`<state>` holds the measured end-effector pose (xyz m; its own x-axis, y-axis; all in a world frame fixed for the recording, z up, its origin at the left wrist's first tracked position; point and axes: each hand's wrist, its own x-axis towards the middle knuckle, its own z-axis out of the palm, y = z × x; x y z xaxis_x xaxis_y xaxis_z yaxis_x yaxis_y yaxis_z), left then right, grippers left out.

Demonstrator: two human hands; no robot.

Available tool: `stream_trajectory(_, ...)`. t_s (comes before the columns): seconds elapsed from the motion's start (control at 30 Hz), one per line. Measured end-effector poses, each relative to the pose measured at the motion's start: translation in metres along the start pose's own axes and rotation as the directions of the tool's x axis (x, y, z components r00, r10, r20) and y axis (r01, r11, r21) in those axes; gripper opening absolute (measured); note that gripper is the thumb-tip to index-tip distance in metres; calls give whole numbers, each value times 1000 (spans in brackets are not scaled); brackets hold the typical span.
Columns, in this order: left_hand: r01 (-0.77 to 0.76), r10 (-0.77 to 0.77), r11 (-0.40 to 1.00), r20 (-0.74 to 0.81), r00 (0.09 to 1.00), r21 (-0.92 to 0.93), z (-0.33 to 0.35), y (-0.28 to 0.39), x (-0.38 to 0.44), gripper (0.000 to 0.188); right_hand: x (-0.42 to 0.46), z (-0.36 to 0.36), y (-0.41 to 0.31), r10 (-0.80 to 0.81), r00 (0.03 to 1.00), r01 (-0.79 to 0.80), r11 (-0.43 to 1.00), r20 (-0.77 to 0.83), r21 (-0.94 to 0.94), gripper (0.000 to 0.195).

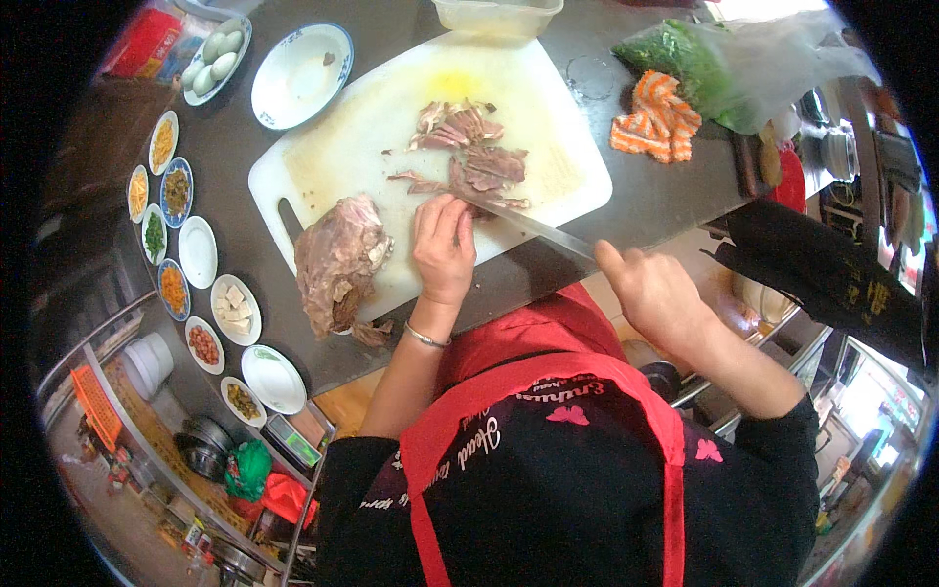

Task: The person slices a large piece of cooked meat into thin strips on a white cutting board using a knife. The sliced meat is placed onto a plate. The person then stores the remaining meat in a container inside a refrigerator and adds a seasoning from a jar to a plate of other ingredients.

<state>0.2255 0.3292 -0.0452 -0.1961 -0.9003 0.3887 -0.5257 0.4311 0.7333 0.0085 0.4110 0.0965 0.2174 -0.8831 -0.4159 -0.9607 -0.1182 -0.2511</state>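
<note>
A white plastic cutting board [543,110] lies on the dark counter. My right hand [653,293] is closed around the handle of a kitchen knife [546,231], whose blade reaches left to the cooked meat. The fingertips of my left hand [444,242] press on meat beside the blade tip; how much they hold is hidden. Just beyond, sliced meat [488,167] lies in a loose pile, with more slices [458,126] behind it. A large chunk of cooked meat [341,257] rests at the board's left near corner, left of my left hand, partly over the edge.
Small dishes of chopped food [174,290] line the counter's left side. A blue-rimmed bowl [301,77] and a plate of pale eggs [220,62] stand at the back left. A plastic container [499,16] touches the board's far edge. An orange-striped cloth [656,121] and bagged greens [686,70] lie right.
</note>
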Motion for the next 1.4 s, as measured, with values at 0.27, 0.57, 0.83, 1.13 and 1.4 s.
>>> stream_trajectory(0.27, -16, 16, 1000, 57, 998, 3, 3, -3, 5, 17, 86, 45, -14, -42, 987, 62, 990, -155, 125, 15)
stream_trajectory(0.57, 4, -4, 1000, 29, 1000, -16, -7, 2, 1, 15, 13, -12, 13, -34, 993, 23, 996, 117, 91, 18)
stream_trajectory(0.83, 18, -18, 1000, 96, 995, -1, -6, 3, 1, 15, 80, 38, -14, -74, 996, 82, 972, -46, 220, 17)
stream_trajectory(1.13, 380, -399, 877, 6, 917, 292, -2, 22, 27, 123, 86, -10, 62, 12, 970, 18, 993, -243, 121, 12)
stream_trajectory(1.4, 490, -517, 782, -38, 855, 384, 21, 7, 53, 117, 96, 12, 44, -52, 957, 16, 992, -284, -127, 9)
